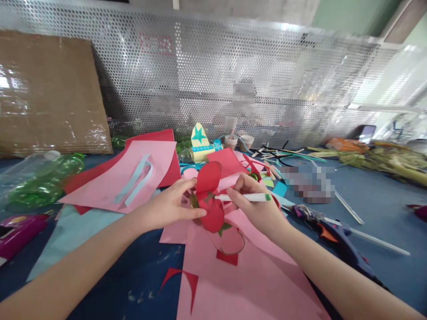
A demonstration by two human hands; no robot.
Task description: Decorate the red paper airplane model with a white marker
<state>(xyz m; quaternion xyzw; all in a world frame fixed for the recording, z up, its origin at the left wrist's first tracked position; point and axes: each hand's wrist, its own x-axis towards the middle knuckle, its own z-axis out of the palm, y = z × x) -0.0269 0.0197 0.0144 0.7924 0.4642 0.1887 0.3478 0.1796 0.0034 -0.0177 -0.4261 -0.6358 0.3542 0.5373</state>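
Note:
Between my hands is a red paper cutout with rounded lobes point(213, 216). My left hand point(173, 202) grips its left side, thumb on the lower lobe; a brownish-green piece shows beside the fingers. In my right hand point(255, 204) is a white marker with a green end point(256, 197), held almost level, its other end pointing at the cutout's middle. Just below lies a pink rounded shape with a dark outline point(231, 242), with a small green leaf-like piece point(224, 228) at its top. Large pink paper point(233, 289) spreads under both hands.
A glue gun point(347, 244) and its glue sticks lie at right. Green plastic bottles point(46, 182) and a purple tool point(22, 233) are at left. Pink sheets with a blue strip point(133, 180) lie beside them. Behind stand a yellow paper-wrapped bottle point(202, 149) and paper cups point(246, 142).

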